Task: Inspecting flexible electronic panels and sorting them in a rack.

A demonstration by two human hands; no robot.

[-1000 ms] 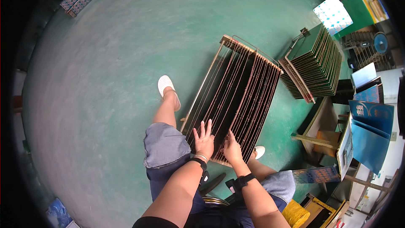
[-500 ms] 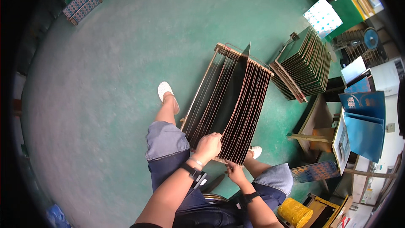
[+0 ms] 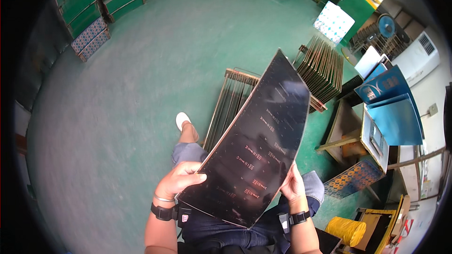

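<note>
A large glossy black panel (image 3: 249,155) with faint reddish printed marks is held up at a slant in front of me. My left hand (image 3: 181,178) grips its left edge near the lower corner, thumb on the face. On the opposite edge, my right hand (image 3: 294,183) holds it, its fingers partly hidden behind the panel. Behind the panel stands a slotted wire rack (image 3: 228,103) on the floor between my legs; its right part is covered by the panel.
A second rack (image 3: 322,66) full of upright panels stands beyond on the right. Further right are a wooden stand (image 3: 346,143), blue panels (image 3: 395,117) and a blue fan (image 3: 386,26). A yellow roll (image 3: 346,230) lies at lower right. Green stacks (image 3: 120,0) stand far left on the green floor.
The black panel has come up out of the rack and now tilts toward me. Both hands have moved apart to its two edges. The view has shifted, showing more of the far room.
</note>
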